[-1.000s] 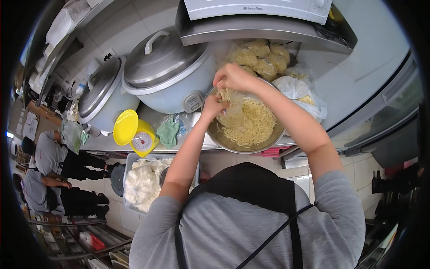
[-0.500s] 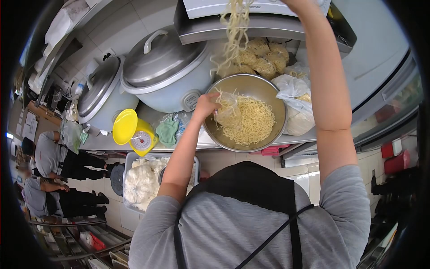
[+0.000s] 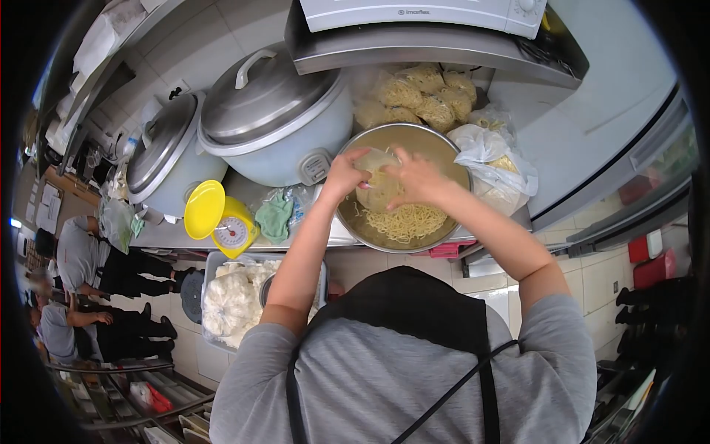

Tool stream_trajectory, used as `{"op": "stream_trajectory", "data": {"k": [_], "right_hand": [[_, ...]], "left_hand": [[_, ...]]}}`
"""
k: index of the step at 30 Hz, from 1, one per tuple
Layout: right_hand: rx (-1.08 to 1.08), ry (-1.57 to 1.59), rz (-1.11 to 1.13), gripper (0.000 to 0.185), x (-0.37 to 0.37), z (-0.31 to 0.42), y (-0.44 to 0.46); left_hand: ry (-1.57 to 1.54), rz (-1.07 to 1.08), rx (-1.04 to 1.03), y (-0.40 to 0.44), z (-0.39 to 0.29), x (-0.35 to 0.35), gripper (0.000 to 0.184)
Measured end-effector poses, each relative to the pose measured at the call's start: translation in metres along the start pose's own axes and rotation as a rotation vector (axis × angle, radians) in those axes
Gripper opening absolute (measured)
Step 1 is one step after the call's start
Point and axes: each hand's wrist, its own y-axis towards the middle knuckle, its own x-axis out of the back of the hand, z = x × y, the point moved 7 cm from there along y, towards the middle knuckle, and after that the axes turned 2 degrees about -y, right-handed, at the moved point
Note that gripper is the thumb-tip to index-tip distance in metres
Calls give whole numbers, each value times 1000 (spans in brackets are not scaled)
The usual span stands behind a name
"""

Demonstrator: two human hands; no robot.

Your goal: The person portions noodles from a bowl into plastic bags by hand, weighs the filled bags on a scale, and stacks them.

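A large metal bowl [image 3: 462,166] on the counter holds a heap of yellow noodles [image 3: 407,223]. Over its left part, my left hand [image 3: 346,175] grips a clear plastic bag [image 3: 376,194] by its edge. Close beside it, my right hand [image 3: 416,177] is above the noodles, palm down, with its fingers spread around the right side of the bag. Some noodles appear inside the bag. Behind the bowl lie several bags of noodles [image 3: 433,96], and a white plastic bag [image 3: 492,159] rests at its right.
Two big rice cookers [image 3: 285,152] [image 3: 166,185] stand left of the bowl. A yellow scale [image 3: 235,231] and green cloth [image 3: 275,218] lie nearer the edge. Below is a tub [image 3: 211,325] of white bags. Two people [image 3: 74,255] [image 3: 63,325] are at far left; a microwave [image 3: 444,13] is above.
My right hand rose high with long noodles hanging from it, then came back down to the bag, fingers spread. My left hand has stayed at the bag.
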Motion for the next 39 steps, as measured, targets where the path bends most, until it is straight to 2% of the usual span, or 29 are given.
{"op": "stream_trajectory", "data": {"k": [1,3,4,6,7,9,10,12,14,15,17,20,22,25,27,29,30,32,34,37,39], "right_hand": [[-70,20,23,24,-10,-4,1],[-55,-257,25,22,-17,-12,13],[-50,-256,27,22,-12,-18,22],[107,-30,-70,20,11,-15,37],[113,-28,-68,20,25,-8,35],[292,185,-44,21,58,20,32],[307,186,-44,21,56,19,34],[291,387,-259,22,66,-2,37],[287,408,-334,24,66,-16,31],[251,464,-286,25,54,-27,30],[168,520,-133,28,12,-51,25],[29,471,71,27,-59,-81,11],[-31,460,152,25,-80,-86,-2],[-40,430,151,25,-104,-92,-7],[-54,444,128,25,-103,-90,-5],[-74,457,106,24,-100,-88,-5],[-67,438,106,24,-97,-87,-5],[-61,419,110,23,-98,-86,-4],[-44,381,110,23,-101,-88,-5],[-61,404,107,24,-104,-90,-6],[-58,402,117,23,-103,-89,-6]], "left_hand": [[11,29,-1,-1,-3,-4,53],[24,51,1,-3,-7,-7,53],[12,68,12,-5,-9,-9,53],[-1,79,27,-7,-10,-14,54],[-17,62,43,-8,-11,-15,54],[-31,33,57,-8,-11,-13,55],[-76,33,55,-9,-12,-10,55],[-120,-4,55,-13,-17,5,56],[-254,11,3,-28,-40,30,54],[-246,-49,5,-40,-52,51,54],[-348,-41,-42,-64,-81,84,50],[-289,-300,-127,-93,-110,156,45],[-254,-364,-144,-102,-109,206,41],[-29,-578,-91,-108,-106,277,37],[42,-624,-83,-106,-98,318,36],[153,-776,-113,-113,-89,358,29],[153,-771,-109,-116,-78,369,29],[204,-944,-192,-133,-60,391,27],[213,-962,-179,-147,-24,392,23],[22,-966,-148,-167,38,381,21],[-110,-997,-53,-177,66,367,19]]}}
